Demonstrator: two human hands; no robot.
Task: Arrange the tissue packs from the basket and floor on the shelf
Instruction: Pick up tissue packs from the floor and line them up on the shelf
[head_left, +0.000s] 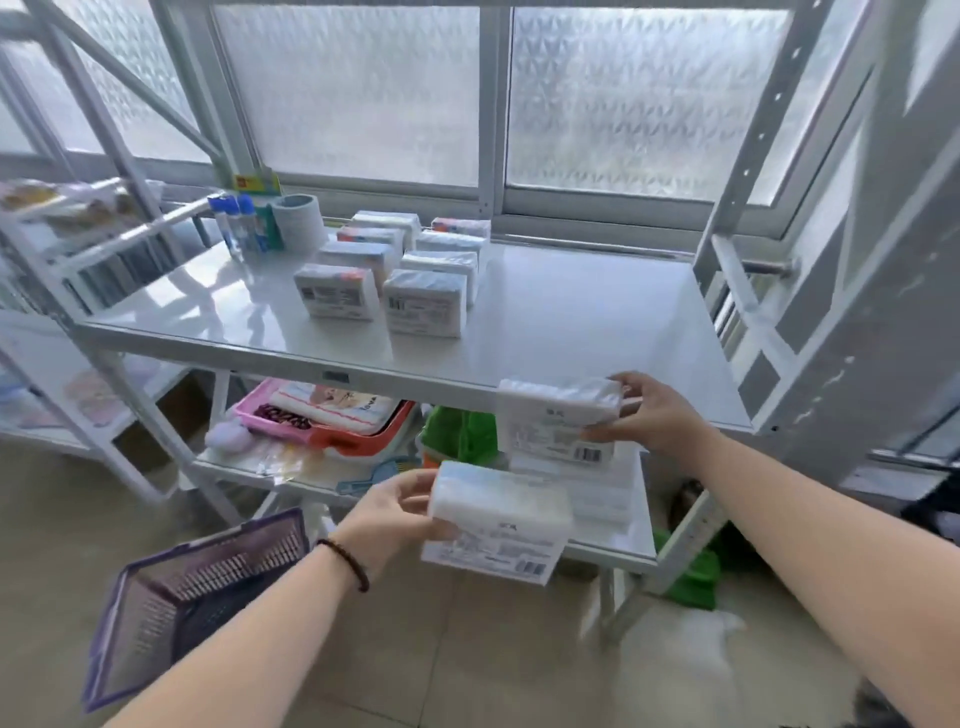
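My left hand (395, 512) grips a white tissue pack (501, 525) in front of the lower shelf. Higher up, my right hand (657, 415) holds a second white tissue pack (558, 421) just below the front edge of the white upper shelf (597, 332). Several tissue packs (387, 270) stand on that shelf in two rows running front to back. The purple basket (192, 597) hangs at my left forearm and looks empty. More white packs (587, 486) lie on the lower shelf behind the one in my left hand.
Glue sticks (236, 221) and a grey roll (297, 222) stand at the shelf's back left. On the lower shelf (615, 545) are a pink tray (270, 421), an orange tray (358, 441) and a green item (460, 434). Shelf uprights (831, 291) rise at right; another rack (78, 244) stands left.
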